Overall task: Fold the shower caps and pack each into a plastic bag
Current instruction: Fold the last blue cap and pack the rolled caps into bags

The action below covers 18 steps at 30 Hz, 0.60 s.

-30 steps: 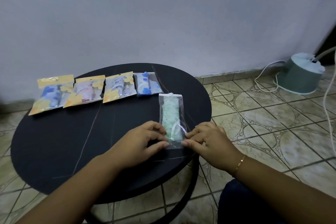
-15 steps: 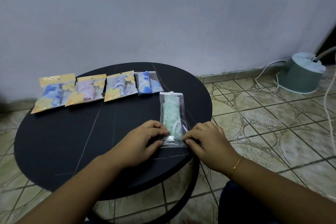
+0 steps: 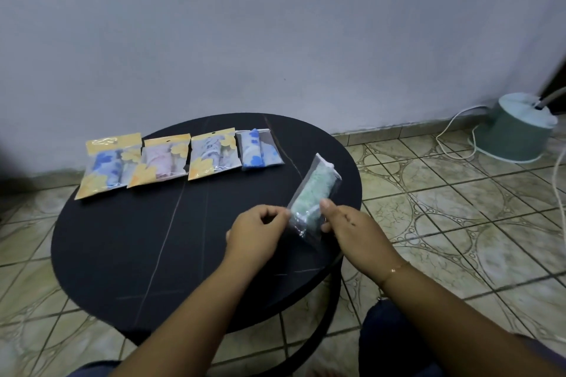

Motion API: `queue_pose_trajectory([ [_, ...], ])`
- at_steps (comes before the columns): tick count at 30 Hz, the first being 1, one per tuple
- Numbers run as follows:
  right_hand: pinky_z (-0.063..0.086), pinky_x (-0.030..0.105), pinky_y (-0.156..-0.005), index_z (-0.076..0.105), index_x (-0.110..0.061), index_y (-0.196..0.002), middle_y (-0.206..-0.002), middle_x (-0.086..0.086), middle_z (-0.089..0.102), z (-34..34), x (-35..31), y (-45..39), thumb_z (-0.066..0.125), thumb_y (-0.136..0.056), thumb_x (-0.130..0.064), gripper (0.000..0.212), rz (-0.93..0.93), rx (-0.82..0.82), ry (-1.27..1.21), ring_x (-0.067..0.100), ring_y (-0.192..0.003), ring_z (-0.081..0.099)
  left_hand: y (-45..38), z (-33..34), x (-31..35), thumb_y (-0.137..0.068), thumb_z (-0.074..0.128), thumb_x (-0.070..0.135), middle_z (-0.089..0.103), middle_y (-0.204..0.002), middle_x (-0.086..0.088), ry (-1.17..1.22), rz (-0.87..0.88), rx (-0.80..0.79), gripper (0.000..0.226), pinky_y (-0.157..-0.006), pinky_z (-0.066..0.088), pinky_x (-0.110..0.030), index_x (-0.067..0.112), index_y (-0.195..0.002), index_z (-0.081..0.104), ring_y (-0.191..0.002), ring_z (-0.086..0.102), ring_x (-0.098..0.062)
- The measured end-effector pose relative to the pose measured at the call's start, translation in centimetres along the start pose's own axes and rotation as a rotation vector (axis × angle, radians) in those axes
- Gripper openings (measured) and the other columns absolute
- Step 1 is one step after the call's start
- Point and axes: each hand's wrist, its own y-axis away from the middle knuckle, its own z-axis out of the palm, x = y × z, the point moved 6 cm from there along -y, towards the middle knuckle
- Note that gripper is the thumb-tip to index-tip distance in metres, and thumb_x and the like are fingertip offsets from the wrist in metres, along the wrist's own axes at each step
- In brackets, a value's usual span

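Step in hand, judged: packing of the fifth cap is at its end. The folded pale-green shower cap [image 3: 315,190] sits inside a narrow clear plastic bag [image 3: 311,223], lifted off the round black table [image 3: 122,254] and tilted, far end toward the upper right of the frame. The bag's near end is pinched from both sides, approx. at centre frame: left hand [image 3: 260,232] curled, thumb and forefinger on the bag's left edge; right hand [image 3: 352,229] gripping the right edge between thumb and fingers. Neither hand is released.

Next move, probably: the open near flap is to be folded over and sealed, w/ an even pull on both edges so the film is not creased, then the pack laid down in line w/ the others. Whether the flap is already stuck cannot be told.

The cap looks rolled into a tight strip, filling most of the bag; film glossy, slack and crinkled at the near end.

Four packed bags [image 3: 177,159] lie in a row at upper left of the table, three w/ yellow header cards, one plain.
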Motion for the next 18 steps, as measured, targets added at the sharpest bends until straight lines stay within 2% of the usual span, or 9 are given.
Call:
queue_pose_trajectory([
  [3,0.046,0.031,-0.069,0.069,-0.011,-0.087,-0.087,0.007,0.069,-0.3,-0.5,-1.2,0.032,-0.086,-0.066,0.066,0.171,-0.016,-0.148,0.021,-0.074,0.06,0.0,1.6,2.6,-0.084,0.067,0.03,0.069,-0.085,0.014,0.165,0.067,0.017,0.003,-0.069,0.046,-0.006,0.032,-0.084,0.066,-0.08,0.063,0.006],
  [5,0.038,0.026,-0.053,0.071,-0.014,-0.086,-0.076,0.007,0.066,-0.3,0.2,-2.8,0.043,-0.085,-0.064,0.058,0.263,-0.029,-0.235,0.017,-0.061,0.055,-0.3,3.4,4.1,-0.084,0.067,0.032,0.07,-0.092,0.013,0.141,0.111,-0.058,0.011,-0.078,0.051,-0.016,0.031,-0.095,0.067,-0.085,0.063,0.006],
  [7,0.032,0.025,-0.043,0.071,-0.01,-0.088,-0.073,0.011,0.063,-0.4,1.2,-5.0,0.053,-0.087,-0.047,0.041,0.331,-0.007,-0.371,0.017,-0.053,0.051,-1.4,4.9,4.8,-0.084,0.066,0.032,0.068,-0.108,0.01,0.079,0.127,-0.15,0.03,-0.09,0.05,-0.027,0.029,-0.114,0.063,-0.099,0.061,-0.002],
  [9,0.036,0.026,-0.039,0.06,-0.005,-0.114,-0.078,0.014,0.064,-0.7,1.9,-6.7,0.053,-0.09,-0.028,0.034,0.361,0.04,-0.424,0.018,-0.05,0.054,-2.3,5.5,4.7,-0.084,0.066,0.033,0.06,-0.125,0.009,0.021,0.127,-0.199,0.048,-0.097,0.044,-0.025,0.028,-0.13,0.052,-0.113,0.055,-0.005],
  [10,0.04,0.026,-0.039,0.045,-0.004,-0.132,-0.084,0.016,0.065,-0.8,2.0,-7.4,0.052,-0.092,-0.024,0.045,0.372,0.056,-0.407,0.02,-0.053,0.057,-3.1,5.1,4.6,-0.085,0.065,0.034,0.055,-0.131,0.01,-0.02,0.14,-0.192,0.053,-0.1,0.041,-0.026,0.028,-0.134,0.047,-0.119,0.051,-0.006],
  [12,0.053,0.031,-0.059,0.025,-0.01,-0.145,-0.114,0.018,0.061,-1.4,2.0,-8.4,0.052,-0.093,-0.026,0.061,0.343,0.135,-0.163,0.026,-0.081,0.065,-4.7,3.7,4.2,-0.086,0.062,0.038,0.048,-0.138,0.01,-0.188,0.204,-0.112,0.055,-0.107,0.034,-0.033,0.027,-0.137,0.044,-0.127,0.043,-0.007],
  [14,0.043,0.037,-0.091,0.032,-0.018,-0.142,-0.134,0.013,0.046,-2.1,1.2,-8.9,0.05,-0.091,-0.035,0.057,0.247,0.242,0.306,0.029,-0.117,0.048,-6.7,2.0,3.4,-0.088,0.056,0.041,0.04,-0.145,0.008,-0.412,0.256,-0.009,0.053,-0.111,0.025,-0.036,0.027,-0.138,0.042,-0.135,0.031,-0.009],
  [16,0.034,0.039,-0.096,0.041,-0.029,-0.135,-0.135,0.006,0.041,-1.0,-0.1,-9.6,0.045,-0.09,-0.044,0.048,0.119,0.246,0.573,0.027,-0.122,0.037,-8.8,0.6,2.0,-0.091,0.047,0.048,0.024,-0.154,0.004,-0.617,0.238,0.039,0.055,-0.113,0.015,-0.039,0.03,-0.142,0.034,-0.143,0.012,-0.015],
  [18,0.03,0.041,-0.097,0.04,-0.038,-0.135,-0.139,-0.001,0.04,0.7,-0.5,-11.1,0.038,-0.093,-0.047,0.043,0.061,0.185,0.646,0.023,-0.123,0.034,-10.8,-0.2,0.5,-0.092,0.036,0.057,0.001,-0.159,0.003,-0.767,0.197,0.032,0.06,-0.115,0.003,-0.043,0.036,-0.146,0.022,-0.145,-0.008,-0.021],
])
